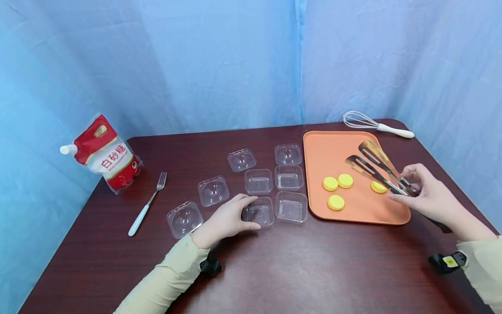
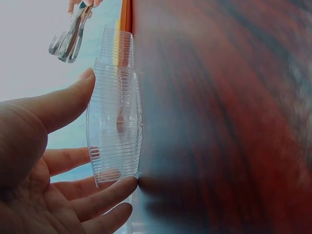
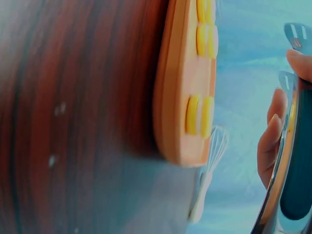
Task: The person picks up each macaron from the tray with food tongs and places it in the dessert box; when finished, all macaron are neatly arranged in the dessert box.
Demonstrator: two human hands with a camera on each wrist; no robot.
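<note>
My left hand (image 1: 227,218) grips a clear plastic box (image 1: 263,213) with a ribbed wall, thumb on one side and fingers around the other, as the left wrist view shows. In my right hand (image 1: 431,198) is a pair of metal serving tongs (image 1: 392,172) with slotted blades and dark handles. The blades are spread apart, with nothing between them, over the orange tray (image 1: 325,152). Several yellow macarons (image 1: 336,202) lie on that tray; one, partly covered by the tongs, sits near its right side.
More clear boxes (image 1: 291,206) stand beside and behind the gripped one. Domed clear lids (image 1: 213,191) lie to the left and back. Farther left are a fork (image 1: 143,214) and a red-and-white sugar pouch (image 1: 113,159). A whisk (image 1: 386,127) lies behind the tray.
</note>
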